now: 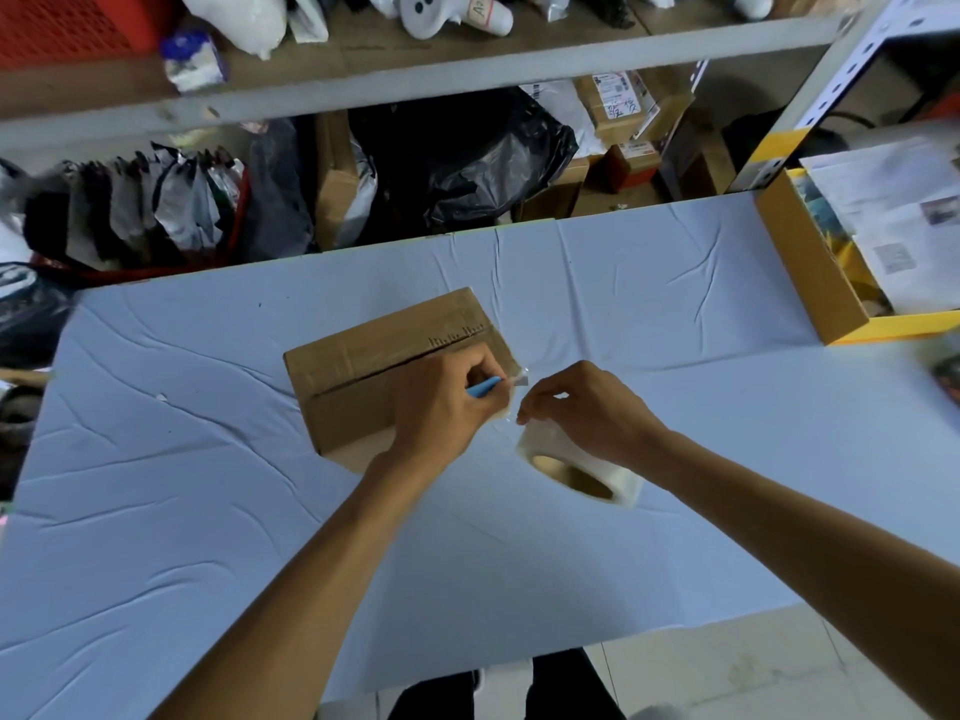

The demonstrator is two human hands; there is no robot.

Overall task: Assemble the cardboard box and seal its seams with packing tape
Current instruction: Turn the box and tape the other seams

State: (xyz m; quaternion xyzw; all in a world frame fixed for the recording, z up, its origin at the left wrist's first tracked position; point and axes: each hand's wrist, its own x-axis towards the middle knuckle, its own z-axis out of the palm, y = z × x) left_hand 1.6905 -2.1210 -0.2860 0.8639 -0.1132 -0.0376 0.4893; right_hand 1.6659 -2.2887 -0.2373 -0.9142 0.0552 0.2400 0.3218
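The brown rectangular cardboard box [363, 371] lay on the pale blue cloth-covered table [649, 314], its long axis and top seam running from 8 to 2 o'clock. The left hand [447, 402], the nearer one, rested over the box's 3 o'clock corner, fingers curled round a slim blue tool [483, 388], likely a cutter. Just beside it at 3 o'clock, the right hand [587, 407] gripped the whitish roll of packing tape [576, 462]. A short strip seemed stretched from roll to box, probably awaiting the cut.

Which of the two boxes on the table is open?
The yellow-edged box at the table's right edge, with papers inside. The plain brown box in the middle has closed flaps.
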